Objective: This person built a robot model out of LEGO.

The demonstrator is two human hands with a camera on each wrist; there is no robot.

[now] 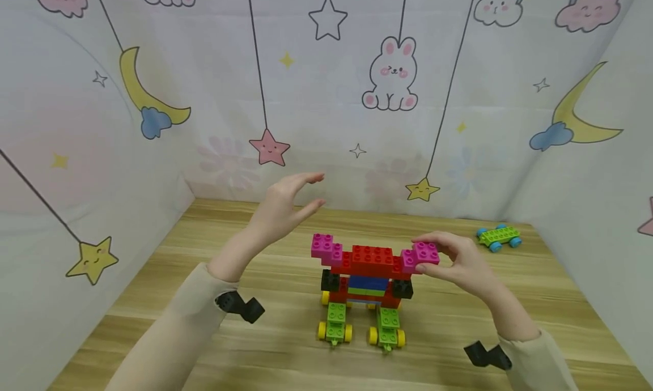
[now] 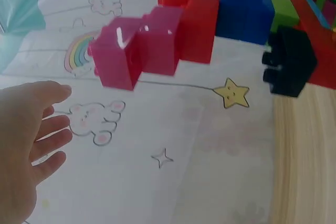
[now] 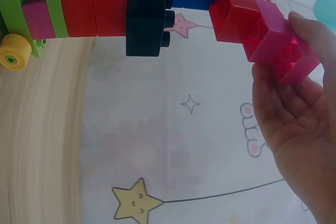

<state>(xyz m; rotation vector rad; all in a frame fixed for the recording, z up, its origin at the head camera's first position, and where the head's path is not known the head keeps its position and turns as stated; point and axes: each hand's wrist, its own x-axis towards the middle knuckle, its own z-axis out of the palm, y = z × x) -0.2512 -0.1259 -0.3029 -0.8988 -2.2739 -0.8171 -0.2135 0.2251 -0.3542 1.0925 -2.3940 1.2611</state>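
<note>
A toy-brick model stands upright on the table, with a red brick (image 1: 372,256) at its top middle and a blue brick (image 1: 368,283) below. Stepped pink bricks jut out at both upper ends; my right hand (image 1: 461,260) pinches the right-end pink brick (image 1: 425,253) between thumb and fingers. At the other end, the left pink brick (image 1: 322,245) is untouched. Up and left of it, my left hand (image 1: 285,207) is raised, thumb and fingers apart, holding nothing. Black bricks (image 1: 402,289) stick out at the sides. Green wheeled bases (image 1: 336,317) with yellow wheels carry the model.
A small green car base (image 1: 500,236) with blue wheels sits at the table's back right. Behind the wooden table (image 1: 245,345) hangs a white cloth (image 1: 326,124) printed with stars, moons and rabbits, which also runs along both sides.
</note>
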